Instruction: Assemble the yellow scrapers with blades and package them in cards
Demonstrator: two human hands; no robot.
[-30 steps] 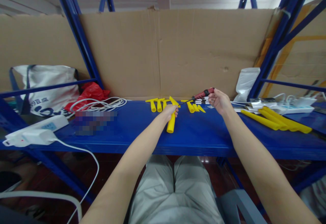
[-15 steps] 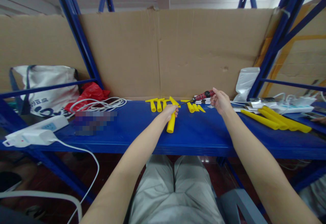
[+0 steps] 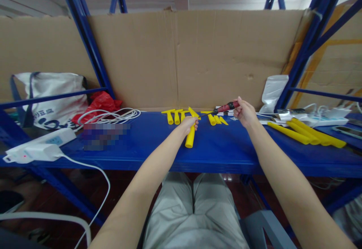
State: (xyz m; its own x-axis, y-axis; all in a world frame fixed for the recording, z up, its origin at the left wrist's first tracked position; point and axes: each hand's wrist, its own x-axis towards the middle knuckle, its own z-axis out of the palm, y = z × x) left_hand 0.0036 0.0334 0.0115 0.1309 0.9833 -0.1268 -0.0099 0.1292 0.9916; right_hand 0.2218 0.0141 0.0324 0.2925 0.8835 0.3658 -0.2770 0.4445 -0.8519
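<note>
The left hand [image 3: 189, 122] has its grip clamped round the upper end of a yellow tube [image 3: 190, 139]. The tube is smooth, matte plastic, and its free end points down toward 6 o'clock and rests on the blue shelf [image 3: 226, 147]. A short yellow branch juts out above the fist toward 12 o'clock. The right hand [image 3: 245, 112], at 2 o'clock from the left, pinches the end of a screwdriver [image 3: 225, 108] between thumb and fingertips. The screwdriver's handle is red with black bands, and its thin dark shaft slants toward 8 o'clock. The shaft's tip is just beside the left hand's knuckles; whether it touches the tube cannot be told.

Around the hands, small yellow T-pieces [image 3: 171, 115] lie at 10 o'clock from the left hand. Pointed yellow cones [image 3: 215, 119] lie under the screwdriver shaft. At 3 o'clock, well apart, long yellow tubes [image 3: 307, 136] lie side by side. Behind them are a white pouch [image 3: 273, 92] and a phone [image 3: 346, 131]. At 9 o'clock lie a coiled white cable [image 3: 110, 115], a red bag [image 3: 99, 102] and a white power strip [image 3: 39, 146]. A white tote bag [image 3: 52, 96] carries dark blue printing that is too small to read. A cardboard sheet [image 3: 198, 56] stands behind it all at 12 o'clock
</note>
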